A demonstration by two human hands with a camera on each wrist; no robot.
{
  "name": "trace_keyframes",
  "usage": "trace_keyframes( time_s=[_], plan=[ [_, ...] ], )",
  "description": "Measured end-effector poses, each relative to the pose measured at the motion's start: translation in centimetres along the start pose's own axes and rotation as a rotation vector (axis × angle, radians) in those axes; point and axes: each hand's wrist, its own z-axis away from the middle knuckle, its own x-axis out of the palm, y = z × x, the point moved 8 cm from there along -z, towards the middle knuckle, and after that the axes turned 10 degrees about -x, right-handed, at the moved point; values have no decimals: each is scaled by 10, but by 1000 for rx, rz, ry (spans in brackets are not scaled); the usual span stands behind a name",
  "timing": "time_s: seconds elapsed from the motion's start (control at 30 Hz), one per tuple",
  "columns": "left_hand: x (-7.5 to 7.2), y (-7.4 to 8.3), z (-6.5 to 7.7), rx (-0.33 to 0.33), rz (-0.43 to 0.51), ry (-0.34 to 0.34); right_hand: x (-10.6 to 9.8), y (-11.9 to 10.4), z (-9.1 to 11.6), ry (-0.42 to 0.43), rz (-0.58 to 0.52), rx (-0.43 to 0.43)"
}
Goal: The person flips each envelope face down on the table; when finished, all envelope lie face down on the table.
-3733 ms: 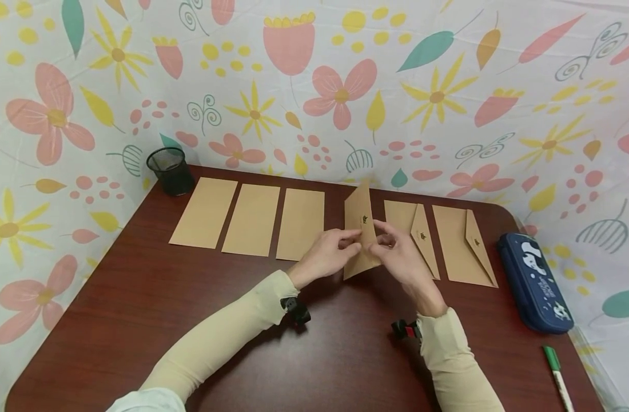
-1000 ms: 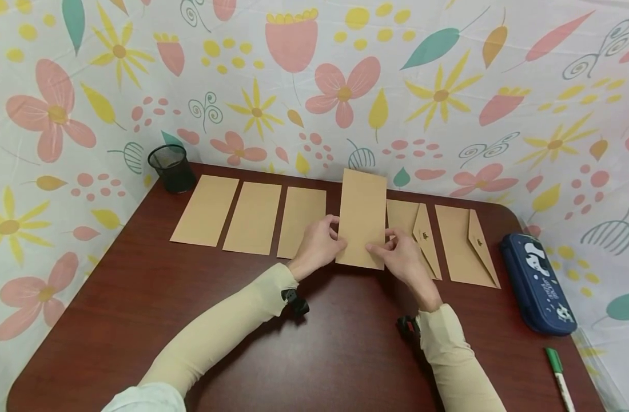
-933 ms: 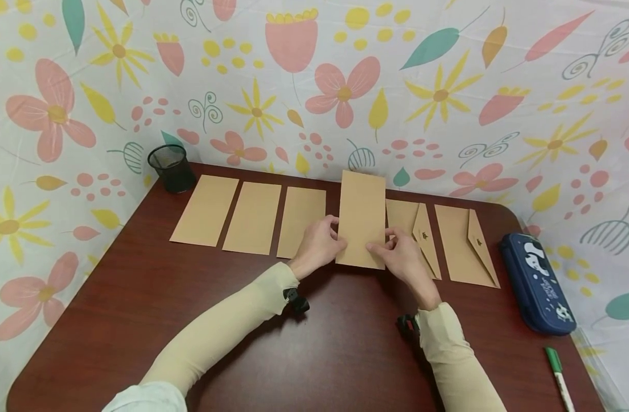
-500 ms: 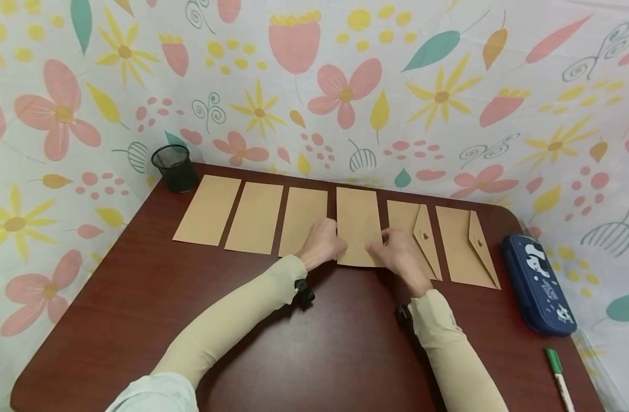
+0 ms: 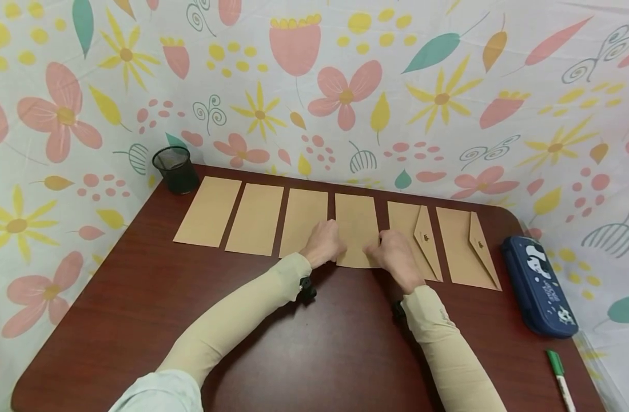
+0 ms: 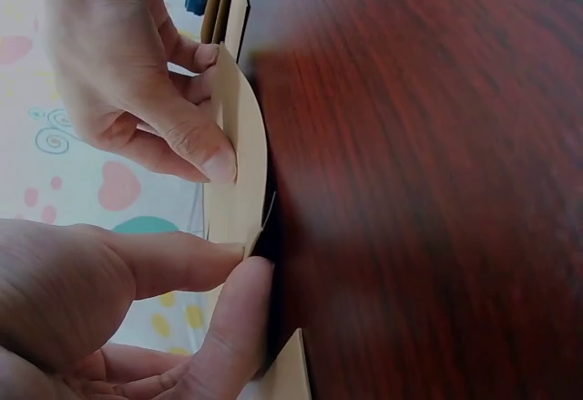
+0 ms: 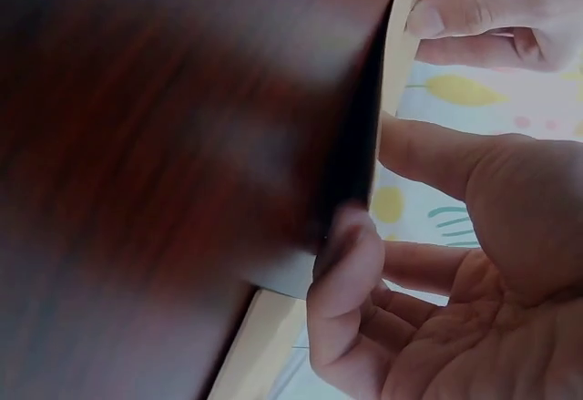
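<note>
A plain brown paper envelope (image 5: 357, 226), blank face up, lies fourth from the left in a row in the head view. My left hand (image 5: 325, 243) pinches its left edge near the front corner. On the opposite edge, my right hand (image 5: 395, 257) pinches it between thumb and fingers. The left wrist view shows the envelope (image 6: 244, 158) bowed, its near edge lifted above the table with dark shadow beneath. From the right wrist view, the thumb (image 7: 428, 149) presses the top face while a finger (image 7: 346, 259) reaches under.
Blank-faced envelopes (image 5: 207, 212) lie to the left; two with pointed flaps and crown prints (image 5: 466, 246) lie right. A black mesh pen cup (image 5: 176, 170) stands at the back left corner. A navy pencil case (image 5: 540, 286) and green-capped marker (image 5: 560, 377) sit along the right edge.
The envelope stood on edge with its crown print showing, then turned blank side towards me, far end raised. Both hands have since lowered it down into the row.
</note>
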Motion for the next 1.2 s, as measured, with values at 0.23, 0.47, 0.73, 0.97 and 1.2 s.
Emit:
trace_keyframes(
  time_s=[0.23, 0.47, 0.73, 0.97, 1.2],
  plan=[
    [1, 2, -1, 32, -31, 18, 13, 18, -13, -2, 72, 0],
    [1, 3, -1, 43, -49, 27, 12, 20, -12, 35, 87, -17],
    [-3, 6, 13, 120, -17, 121, -20, -2, 21, 65, -32, -3],
    [-37, 38, 68, 125, 16, 127, -58, -5, 53, 143, 20, 8],
    [-33, 52, 78, 151, 30, 120, -69, 28, 61, 141, 61, -5]
  ],
)
